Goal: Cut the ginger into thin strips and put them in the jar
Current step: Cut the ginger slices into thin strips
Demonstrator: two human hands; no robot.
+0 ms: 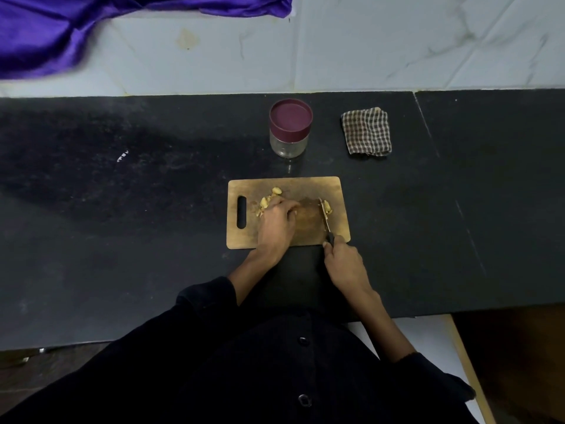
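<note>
right hand [344, 261] grips knife [326, 220] at board edge | left hand [276, 223] presses ginger [265, 203]

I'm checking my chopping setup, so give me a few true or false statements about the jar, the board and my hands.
1. The jar has its lid on. True.
2. The right hand holds a knife. True.
3. The checked cloth lies on the cutting board. False: it lies on the counter, right of the jar.
4. Ginger is already in the jar. False: the pieces are on the board.
5. The left hand rests on the board. True.
</note>
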